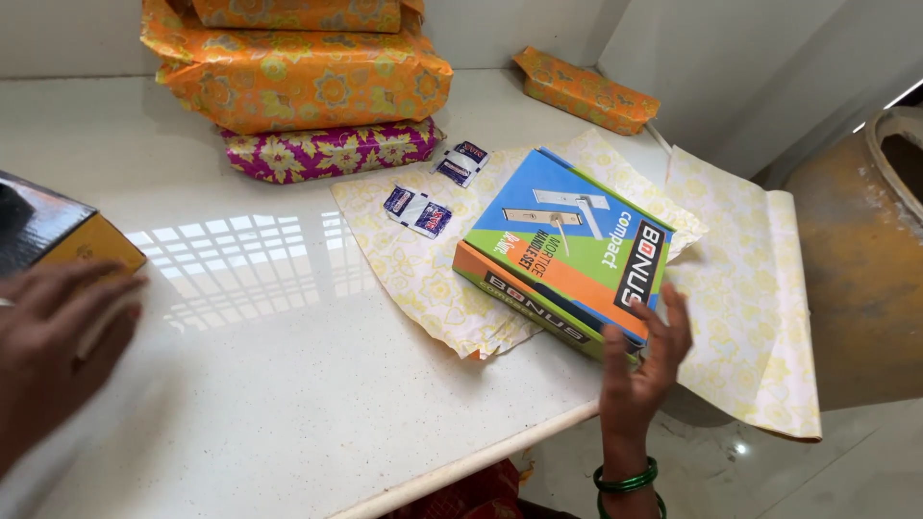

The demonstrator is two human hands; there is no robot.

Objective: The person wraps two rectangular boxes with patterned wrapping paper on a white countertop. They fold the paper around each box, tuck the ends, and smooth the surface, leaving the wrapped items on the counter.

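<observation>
A flat cardboard box [562, 255] printed in blue, green and orange lies on pale yellow floral wrapping paper [413, 269] near the counter's front right edge. My right hand [642, 370], with green bangles on the wrist, touches the box's near corner with its fingers spread. My left hand [53, 351] is blurred at the far left, fingers apart, just in front of a black and yellow box [58, 235]. Neither hand grips anything.
Wrapped parcels are stacked at the back: orange floral ones [298, 67] over a magenta one [327, 149]. Another small orange parcel [585, 89] lies at the back right. Two small sachets [418, 210] [461, 161] rest on the white counter [250, 384]. A second paper sheet [750, 288] overhangs the edge.
</observation>
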